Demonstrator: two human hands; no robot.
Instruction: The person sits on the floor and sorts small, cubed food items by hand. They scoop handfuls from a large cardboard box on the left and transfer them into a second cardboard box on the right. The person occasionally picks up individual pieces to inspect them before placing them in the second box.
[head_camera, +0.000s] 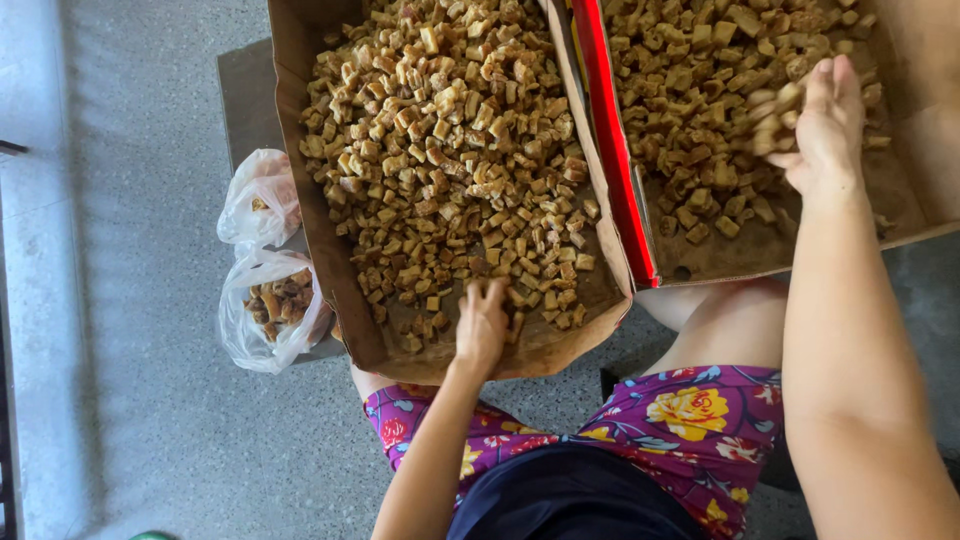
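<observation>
The left hand (482, 325) rests palm down in the near end of a big brown cardboard box (318, 225), and its fingers are pressed together on the small brown cubes (450, 150) that lie there. Just by this hand the cubes are few and the box floor shows; farther from the hand they lie in a thick heap that fills the box. To the right of this hand stands a second box with a red edge (612, 140), touching the first one. It holds darker brown cubes (700, 90). The right hand (822, 125) is over this box, with its fingers curled round a small bunch of those cubes, and the bare box floor shows just near it. Off to the left of the left hand, outside the boxes, two thin clear plastic bags sit on the floor. The nearer bag (270, 315) holds some dark pieces, and the farther bag (260, 200) looks nearly flat. Both arms reach out from the body over knees in purple flowered shorts (690, 420). The left arm is thin and straight, and the right arm comes in big and close on the right side. The grey speckled floor (140, 300) lies under it all.
</observation>
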